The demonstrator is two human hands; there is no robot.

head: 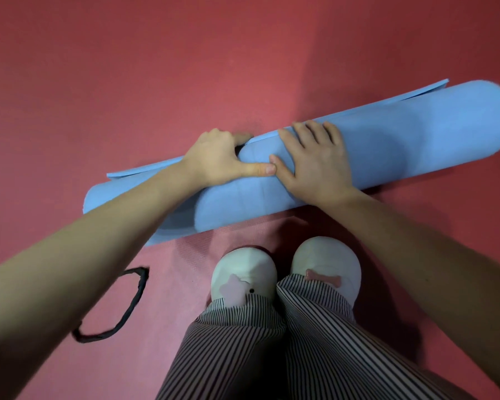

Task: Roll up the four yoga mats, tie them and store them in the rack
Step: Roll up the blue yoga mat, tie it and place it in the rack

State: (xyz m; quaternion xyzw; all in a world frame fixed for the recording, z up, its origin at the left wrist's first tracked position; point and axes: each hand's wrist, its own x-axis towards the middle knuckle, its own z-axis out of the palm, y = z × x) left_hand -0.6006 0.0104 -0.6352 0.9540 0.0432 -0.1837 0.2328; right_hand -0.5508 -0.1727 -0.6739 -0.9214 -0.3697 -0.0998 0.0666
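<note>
A light blue yoga mat [401, 140] lies rolled into a thick tube across the red floor, slanting from lower left to upper right, with its loose end flap showing along the far side. My left hand [220, 157] sits on the middle of the roll. Its fingers curl over the far edge and the thumb lies flat along the top. A dark gap shows under those fingers. Just to its right, my right hand [315, 160] presses flat on the roll with straight, spread fingers.
A black strap [122, 313] lies looped on the floor at the lower left. A pink mat [185, 284] is spread under my white slippers [244, 275] and striped trousers. Red floor [127, 67] stretches beyond the roll.
</note>
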